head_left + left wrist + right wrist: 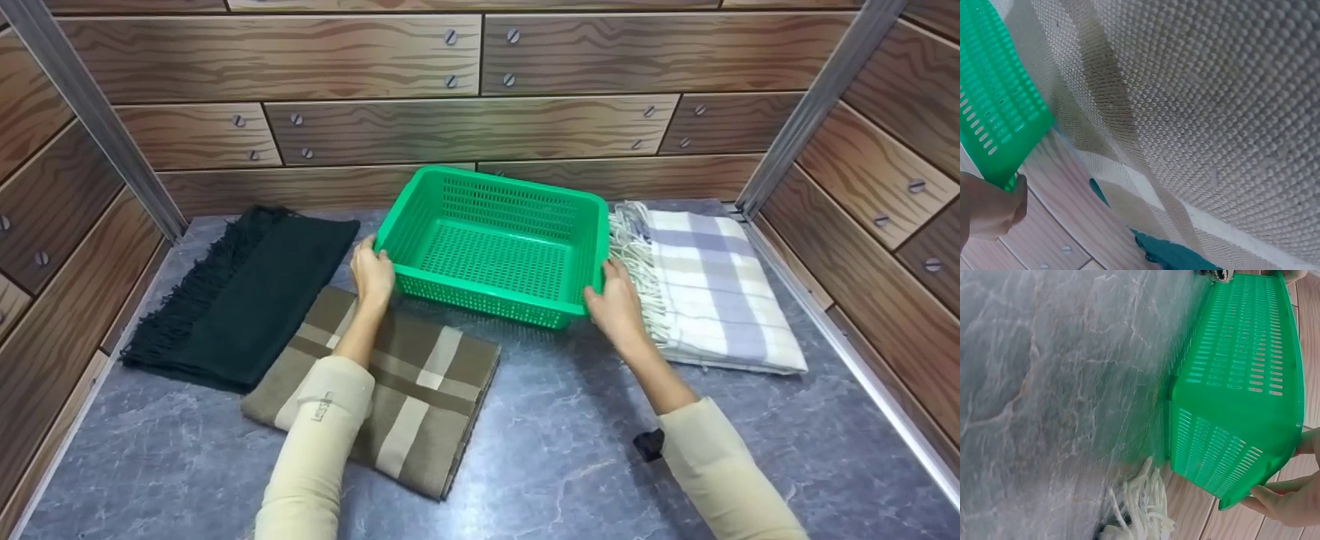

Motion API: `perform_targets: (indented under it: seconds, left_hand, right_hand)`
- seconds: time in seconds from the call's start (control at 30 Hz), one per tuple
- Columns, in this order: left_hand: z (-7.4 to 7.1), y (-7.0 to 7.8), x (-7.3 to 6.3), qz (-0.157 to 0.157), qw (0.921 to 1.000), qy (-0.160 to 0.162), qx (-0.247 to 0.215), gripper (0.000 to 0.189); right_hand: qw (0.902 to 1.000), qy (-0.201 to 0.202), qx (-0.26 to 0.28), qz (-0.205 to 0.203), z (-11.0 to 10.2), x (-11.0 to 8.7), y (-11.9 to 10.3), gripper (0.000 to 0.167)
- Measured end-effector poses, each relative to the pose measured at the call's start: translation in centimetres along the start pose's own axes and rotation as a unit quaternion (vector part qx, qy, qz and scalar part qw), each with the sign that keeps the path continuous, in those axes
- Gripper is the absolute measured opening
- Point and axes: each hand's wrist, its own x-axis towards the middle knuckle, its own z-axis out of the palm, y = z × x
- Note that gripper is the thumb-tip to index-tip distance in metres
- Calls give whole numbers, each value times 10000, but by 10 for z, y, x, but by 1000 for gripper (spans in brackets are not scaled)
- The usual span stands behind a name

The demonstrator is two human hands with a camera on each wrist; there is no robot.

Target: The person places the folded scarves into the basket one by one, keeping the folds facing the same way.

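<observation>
Bench (pixel 555 450) lies open front right to right edge; brown cloth (pixel 427 382) left of that. Left hand (pixel 373 274), right hand (pixel 619 311) grip opposite ends of green basket (pixel 495 251), fingers curled; it's toward far edge, between dark cloth (pixel 259 307) and white cloth (pixel 724 292).

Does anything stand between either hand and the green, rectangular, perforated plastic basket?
Nothing visible: the left hand and right hand both grip the green perforated plastic basket directly. The folded brown plaid fabric lies below the left forearm, not in between.
</observation>
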Motion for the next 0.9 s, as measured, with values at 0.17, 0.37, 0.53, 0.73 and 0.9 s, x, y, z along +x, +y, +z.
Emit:
perform_targets:
  seconds: [0.17,0.37,0.53,0.73,0.9]
  left_hand:
    - [-3,0,-1,-59,10000,-42,8,37]
    - [-6,-1,-4,-61,10000,-5,35,37]
    - [-7,0,-7,-131,9998,-133,-10,38]
    - [-9,1,-7,-135,9998,-124,79,39]
    - [-10,1,-7,-173,9996,-209,88,39]
  right_hand:
    - [9999,66,-77,-48,1,-1,1,51]
    - [9999,100,18,-85,0,1,3,50]
    - [9996,249,95,-97,-2,3,6,50]
    - [9995,268,72,-166,-1,3,6,49]
    - [9995,249,18,-201,-1,3,6,49]
